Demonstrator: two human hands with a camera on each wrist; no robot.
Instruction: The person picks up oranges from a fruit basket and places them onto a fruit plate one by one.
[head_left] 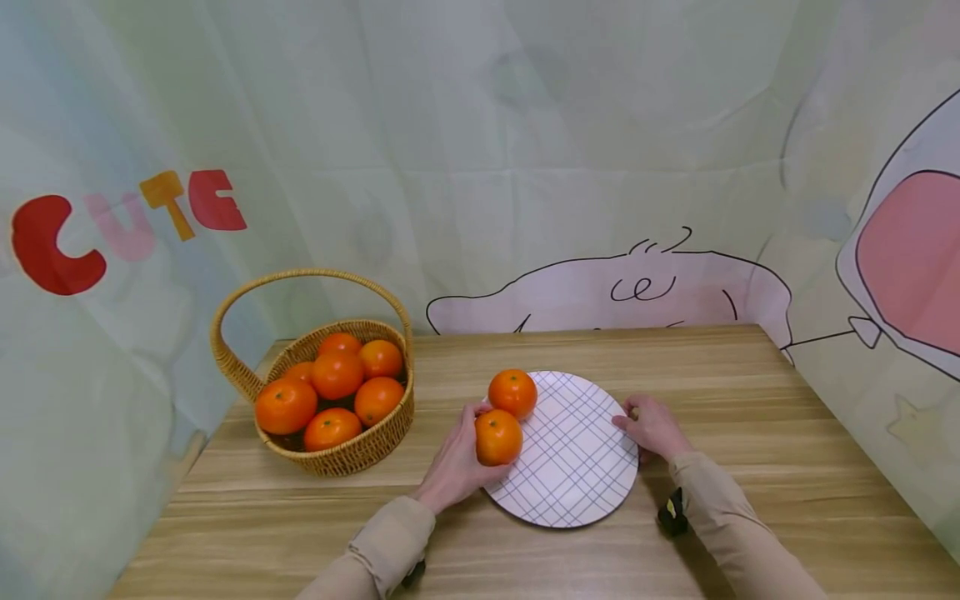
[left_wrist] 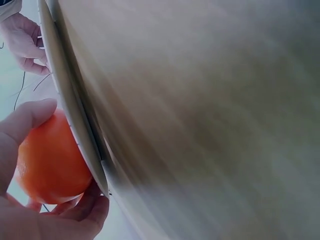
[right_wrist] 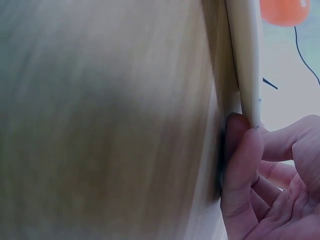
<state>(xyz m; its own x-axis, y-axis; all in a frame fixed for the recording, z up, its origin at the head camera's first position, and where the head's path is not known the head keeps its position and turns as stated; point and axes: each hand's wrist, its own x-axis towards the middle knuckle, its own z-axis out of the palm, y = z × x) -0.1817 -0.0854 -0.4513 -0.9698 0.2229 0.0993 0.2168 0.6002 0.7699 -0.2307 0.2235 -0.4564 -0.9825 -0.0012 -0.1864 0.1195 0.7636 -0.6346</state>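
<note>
My left hand (head_left: 459,465) curls round an orange (head_left: 498,437) at the left side of a round white plate (head_left: 573,450) with a blue checked pattern. In the left wrist view, the thumb lies on one side of this orange (left_wrist: 52,160) and the fingers on the other, close to the plate's rim (left_wrist: 67,100). Just behind it on the plate sits a second orange (head_left: 513,393). My right hand (head_left: 654,427) pinches the plate's right rim. Its fingers (right_wrist: 239,185) reach under the rim in the right wrist view, with the thumb above.
A wicker basket (head_left: 352,454) with a tall arched handle stands at the left of the wooden table (head_left: 465,554), holding several oranges (head_left: 337,374). Printed curtains (head_left: 570,167) hang behind the table and at both sides.
</note>
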